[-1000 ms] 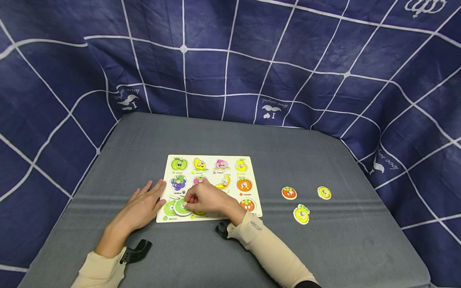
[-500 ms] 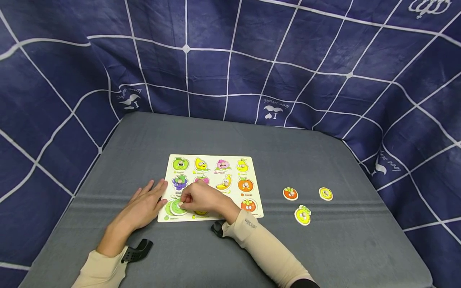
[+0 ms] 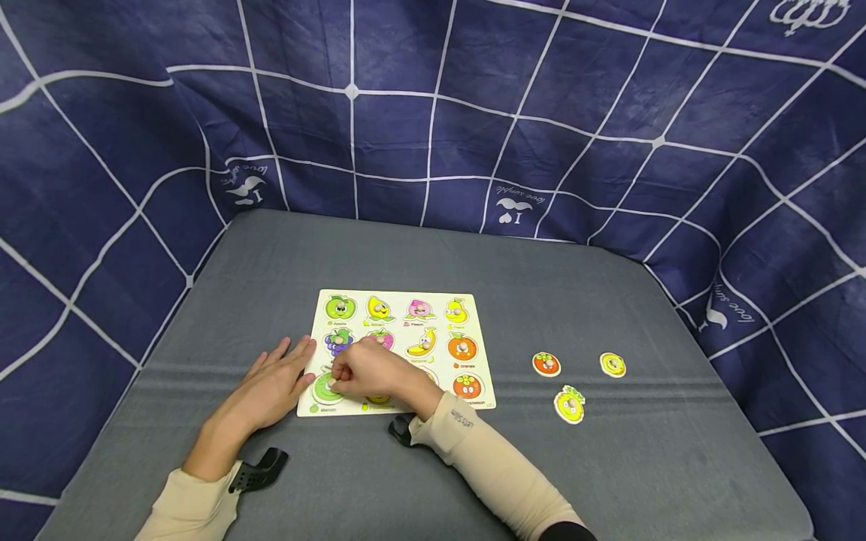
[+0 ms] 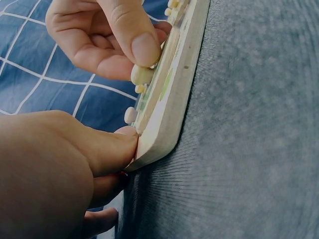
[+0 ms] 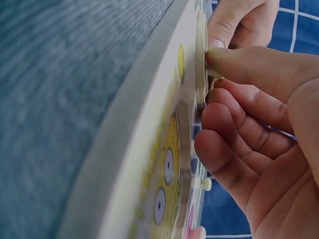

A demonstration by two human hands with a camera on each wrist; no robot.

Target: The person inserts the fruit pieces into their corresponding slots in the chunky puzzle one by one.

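Observation:
A pale wooden fruit puzzle board (image 3: 399, 304) lies on the grey table. My right hand (image 3: 382, 376) pinches the small knob of a round green melon piece (image 3: 325, 389) between thumb and index finger, its other fingers curled loosely. The piece covers the printed melon at the board's front-left corner; in the right wrist view the melon piece's edge (image 5: 200, 64) stands up above the board face. My left hand (image 3: 271, 387) rests at the board's left edge with fingers straight, its thumb (image 4: 112, 149) touching the corner in the left wrist view.
Right of the board lie a loose red round fruit piece (image 3: 546, 364), a round yellow piece (image 3: 613, 365) and a pineapple piece (image 3: 570, 406). Knobbed pieces such as the apple (image 3: 340, 307) and orange (image 3: 462, 347) sit in the board. A blue checked curtain (image 3: 433, 135) surrounds the table.
My right hand has moved left with the melon piece, which has slid from beside the printed melon to over it. The left hand stays at the board's edge.

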